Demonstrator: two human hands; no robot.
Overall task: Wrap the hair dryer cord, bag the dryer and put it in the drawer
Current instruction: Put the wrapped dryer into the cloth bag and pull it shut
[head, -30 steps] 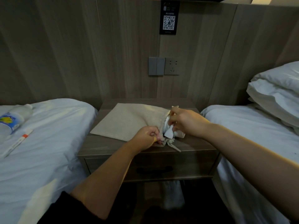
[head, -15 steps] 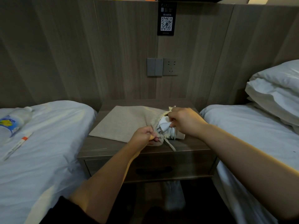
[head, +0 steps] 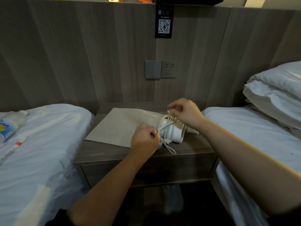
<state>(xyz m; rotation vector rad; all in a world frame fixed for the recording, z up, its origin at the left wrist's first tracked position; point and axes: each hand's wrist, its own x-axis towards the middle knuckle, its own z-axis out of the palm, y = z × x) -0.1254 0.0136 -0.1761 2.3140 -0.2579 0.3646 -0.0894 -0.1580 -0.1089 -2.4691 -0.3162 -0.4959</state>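
A beige drawstring bag (head: 123, 126) lies flat on the nightstand (head: 146, 152). A white hair dryer (head: 175, 132), its cord wound around the barrel, sticks out of the bag's mouth with its nozzle end pointing right. My left hand (head: 144, 140) pinches the near edge of the bag's mouth. My right hand (head: 185, 112) holds the far edge of the mouth just above the dryer. A loose drawstring (head: 170, 149) trails toward the front edge. The closed drawer (head: 149, 174) sits below the top.
Beds with white sheets (head: 40, 152) flank the nightstand. A water bottle (head: 9, 126) and a pen (head: 13, 148) lie on the left bed; pillows (head: 276, 93) are stacked on the right bed. Wall switches and a socket (head: 160, 69) sit above the nightstand.
My right hand has lifted off the dryer's plug and moved up to the bag's far rim. More of the dryer's barrel now shows outside the bag. My left hand stayed at the mouth.
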